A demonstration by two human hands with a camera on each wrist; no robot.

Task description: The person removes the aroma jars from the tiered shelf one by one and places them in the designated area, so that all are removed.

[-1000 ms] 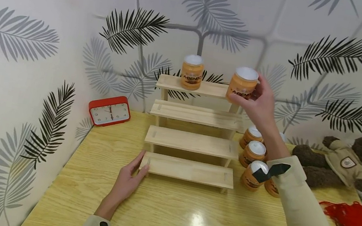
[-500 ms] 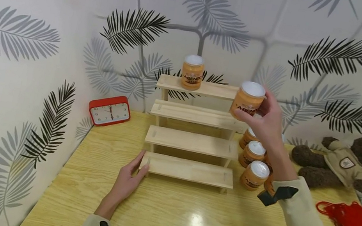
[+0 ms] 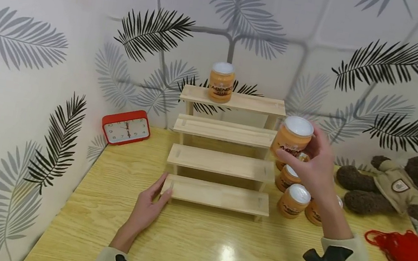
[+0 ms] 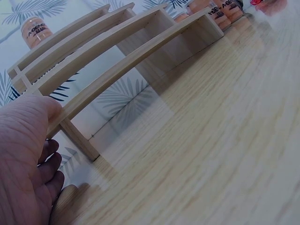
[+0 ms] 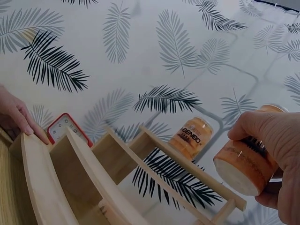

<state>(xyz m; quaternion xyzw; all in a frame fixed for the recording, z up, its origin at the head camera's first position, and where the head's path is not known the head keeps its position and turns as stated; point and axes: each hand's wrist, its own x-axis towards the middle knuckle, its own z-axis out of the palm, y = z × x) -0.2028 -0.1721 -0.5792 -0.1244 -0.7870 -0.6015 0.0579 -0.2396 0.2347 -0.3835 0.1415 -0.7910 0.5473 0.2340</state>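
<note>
An orange jar with a white lid is gripped in my right hand, thumb across its label. It hangs in the air at the right end of the stepped wooden shelf, over other jars. The right wrist view shows the pale base of that held jar. My left hand holds the left end of the lowest step; in the left wrist view the thumb lies on top and the fingers curl below. Another orange jar stands upright on the top step, left of centre.
Several more orange jars stand on the table right of the shelf, partly hidden by the right hand. A red clock stands at the left. Far right lie a brown teddy bear and red yarn.
My right hand has carried the jar from the right end of the top step down and to the right. The left hand has stayed where it was.
</note>
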